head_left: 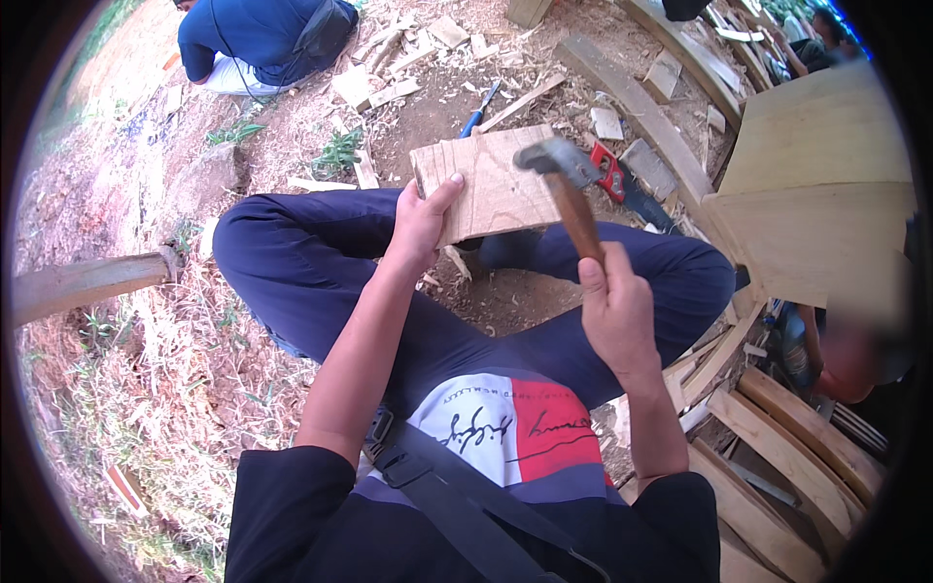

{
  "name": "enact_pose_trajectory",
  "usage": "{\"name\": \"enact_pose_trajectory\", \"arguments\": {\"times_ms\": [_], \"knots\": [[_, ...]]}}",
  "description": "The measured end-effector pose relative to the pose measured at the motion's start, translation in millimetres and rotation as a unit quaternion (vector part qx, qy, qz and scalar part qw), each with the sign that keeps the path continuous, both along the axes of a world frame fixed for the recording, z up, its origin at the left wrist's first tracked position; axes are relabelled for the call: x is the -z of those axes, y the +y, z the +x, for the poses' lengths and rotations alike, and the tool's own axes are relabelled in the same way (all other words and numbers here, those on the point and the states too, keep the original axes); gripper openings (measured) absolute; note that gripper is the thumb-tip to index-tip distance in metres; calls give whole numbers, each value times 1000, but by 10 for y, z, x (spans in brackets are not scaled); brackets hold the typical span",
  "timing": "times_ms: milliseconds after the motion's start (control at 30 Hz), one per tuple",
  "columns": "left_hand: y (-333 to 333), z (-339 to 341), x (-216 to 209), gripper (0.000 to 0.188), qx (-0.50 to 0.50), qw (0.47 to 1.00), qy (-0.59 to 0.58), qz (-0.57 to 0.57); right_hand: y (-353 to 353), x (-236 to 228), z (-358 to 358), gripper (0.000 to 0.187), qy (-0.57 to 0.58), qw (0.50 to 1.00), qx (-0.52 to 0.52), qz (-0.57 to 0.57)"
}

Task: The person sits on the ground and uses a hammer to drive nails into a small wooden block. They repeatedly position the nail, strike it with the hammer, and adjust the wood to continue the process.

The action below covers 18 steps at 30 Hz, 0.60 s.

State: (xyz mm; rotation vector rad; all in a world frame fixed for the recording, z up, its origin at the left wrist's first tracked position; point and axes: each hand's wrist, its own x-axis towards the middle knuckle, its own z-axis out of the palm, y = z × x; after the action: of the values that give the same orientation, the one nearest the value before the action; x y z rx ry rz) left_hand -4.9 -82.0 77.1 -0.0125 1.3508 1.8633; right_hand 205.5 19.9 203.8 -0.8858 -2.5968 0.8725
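Note:
My left hand point(424, 220) grips the left edge of a flat wooden board point(494, 185), its thumb pressed on the upper face. The board is held tilted over my crossed legs. In my right hand point(616, 309) is a hammer point(580, 216), its wooden handle wrapped by my fingers. The metal hammer head is at the board's upper right corner; whether it touches the wood I cannot tell. Beyond the board, a red-handled saw point(622, 185) lies near my right knee. A blue-handled tool point(477, 110), perhaps a chisel, lies on the ground past the board's far edge.
Wood scraps point(364, 89) and shavings litter the ground ahead. Long planks point(777, 457) lie to my right, beside a large wooden box-like piece point(816, 185). A log point(92, 286) is at my left. One person in blue point(262, 44) sits far left; others are at the right.

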Motion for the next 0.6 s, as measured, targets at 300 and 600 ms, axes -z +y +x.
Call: {"name": "enact_pose_trajectory", "arguments": {"times_ms": [300, 600], "knots": [[-137, -11, -81, 44, 45, 998, -14, -38, -323, 437, 127, 37, -31, 969, 95, -225], [-69, -285, 67, 42, -19, 994, -105, 24, -307, 265, -69, 38, 304, 769, 257, -500]]}}
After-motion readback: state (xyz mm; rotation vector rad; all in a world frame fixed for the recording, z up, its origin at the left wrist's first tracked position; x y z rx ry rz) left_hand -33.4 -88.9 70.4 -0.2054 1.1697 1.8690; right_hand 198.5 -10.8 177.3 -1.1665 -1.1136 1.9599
